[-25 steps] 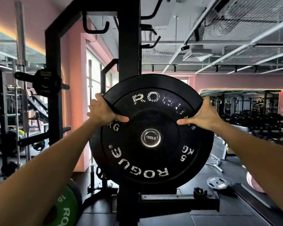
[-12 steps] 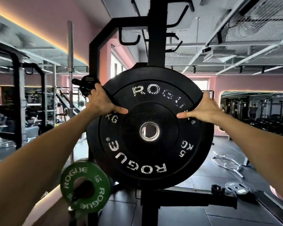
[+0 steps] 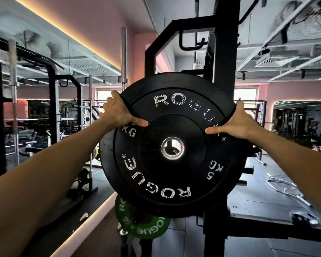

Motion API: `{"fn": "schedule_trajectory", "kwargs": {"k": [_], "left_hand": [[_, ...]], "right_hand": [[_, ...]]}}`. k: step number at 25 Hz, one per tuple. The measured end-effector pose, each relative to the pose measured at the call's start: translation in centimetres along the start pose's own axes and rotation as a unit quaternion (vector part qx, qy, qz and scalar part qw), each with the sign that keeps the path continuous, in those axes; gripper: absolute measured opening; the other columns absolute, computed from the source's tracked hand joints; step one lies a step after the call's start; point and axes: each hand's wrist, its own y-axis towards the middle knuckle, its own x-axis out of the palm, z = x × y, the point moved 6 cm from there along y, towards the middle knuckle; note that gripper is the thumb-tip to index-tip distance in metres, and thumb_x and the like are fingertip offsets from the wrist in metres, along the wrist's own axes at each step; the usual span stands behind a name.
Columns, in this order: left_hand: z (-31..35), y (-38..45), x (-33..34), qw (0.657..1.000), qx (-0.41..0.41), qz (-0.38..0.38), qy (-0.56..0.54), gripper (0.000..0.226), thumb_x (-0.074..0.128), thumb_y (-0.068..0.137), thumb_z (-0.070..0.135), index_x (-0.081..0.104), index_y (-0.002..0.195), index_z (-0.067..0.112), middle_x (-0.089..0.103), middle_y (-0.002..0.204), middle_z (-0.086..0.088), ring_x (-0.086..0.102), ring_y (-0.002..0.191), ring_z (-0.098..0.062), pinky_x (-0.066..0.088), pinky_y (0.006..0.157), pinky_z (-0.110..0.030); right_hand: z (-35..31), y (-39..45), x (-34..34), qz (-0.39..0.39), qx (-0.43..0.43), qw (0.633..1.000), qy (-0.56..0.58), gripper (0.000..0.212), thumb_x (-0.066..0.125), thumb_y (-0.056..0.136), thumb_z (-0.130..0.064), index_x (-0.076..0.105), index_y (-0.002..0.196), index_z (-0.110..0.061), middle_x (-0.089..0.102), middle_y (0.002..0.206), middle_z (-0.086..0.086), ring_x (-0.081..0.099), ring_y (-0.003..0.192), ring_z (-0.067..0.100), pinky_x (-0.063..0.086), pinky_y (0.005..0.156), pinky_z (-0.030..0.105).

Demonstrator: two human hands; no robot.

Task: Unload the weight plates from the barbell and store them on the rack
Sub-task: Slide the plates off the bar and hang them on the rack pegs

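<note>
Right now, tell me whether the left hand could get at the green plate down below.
Probably not yet: the left hand grips the black plate, which hangs over the green plate and partly covers it.

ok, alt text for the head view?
Two hands, left and right, grip a black 5 kg plate by its upper rim, held up before a black rack. A green plate sits lower down.

The black plate (image 3: 171, 145) has come off the sleeve — its centre hole, plugged by the bar end a second ago, now shows daylight — and sits further left of the rack upright (image 3: 223, 52), above the green plate (image 3: 141, 223).
</note>
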Motion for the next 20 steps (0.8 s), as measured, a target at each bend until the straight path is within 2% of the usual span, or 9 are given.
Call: {"fn": "schedule_trajectory", "kwargs": {"k": [2,6,11,17,20], "left_hand": [[-3.2,1.2,-2.0,1.0,-0.005,-0.003,0.005,0.132,0.088,0.013,0.064,0.028,0.12,0.014,0.044,0.126,-0.012,0.043,0.123,-0.034,0.043,0.098,-0.055],[-8.6,3.5,-3.9,1.0,-0.005,-0.003,0.011,0.129,0.09,0.018,0.062,0.028,0.12,0.013,0.044,0.123,-0.01,0.044,0.121,-0.033,0.043,0.098,-0.056],[-15.0,7.1,-3.7,1.0,-0.005,-0.003,-0.002,0.128,0.088,0.013,0.065,0.03,0.115,0.012,0.046,0.119,-0.009,0.045,0.117,-0.032,0.045,0.096,-0.053],[-20.7,12.8,-1.4,1.0,-0.005,-0.022,-0.003,0.13,0.086,0.013,0.067,0.027,0.116,0.016,0.045,0.122,-0.006,0.045,0.12,-0.031,0.045,0.096,-0.049],[-22.9,16.0,0.0,1.0,0.009,-0.028,-0.006,0.137,0.084,0.01,0.07,0.028,0.122,0.013,0.045,0.126,-0.01,0.045,0.121,-0.033,0.045,0.098,-0.052]], "right_hand": [[-2.5,0.1,3.3,-0.004,0.002,1.0,-0.003,0.114,0.088,0.025,-0.067,0.027,0.112,-0.027,0.054,0.118,-0.003,0.052,0.114,0.024,0.045,0.093,0.037],[-5.5,0.8,8.8,-0.031,0.009,0.999,0.012,0.115,0.087,0.024,-0.068,0.027,0.113,-0.026,0.051,0.111,-0.006,0.048,0.101,0.018,0.039,0.082,0.03],[-7.7,3.1,14.9,-0.042,0.003,0.999,0.001,0.113,0.087,0.022,-0.068,0.026,0.108,-0.027,0.048,0.105,-0.007,0.046,0.098,0.017,0.039,0.081,0.032],[-8.3,7.1,21.3,-0.029,0.004,0.999,-0.024,0.113,0.088,0.026,-0.066,0.029,0.113,-0.023,0.051,0.11,-0.004,0.053,0.115,0.027,0.042,0.084,0.034],[-8.2,9.2,24.0,-0.019,0.01,0.999,-0.026,0.12,0.089,0.028,-0.064,0.029,0.122,-0.018,0.054,0.122,0.0,0.052,0.119,0.027,0.045,0.093,0.037]]}}
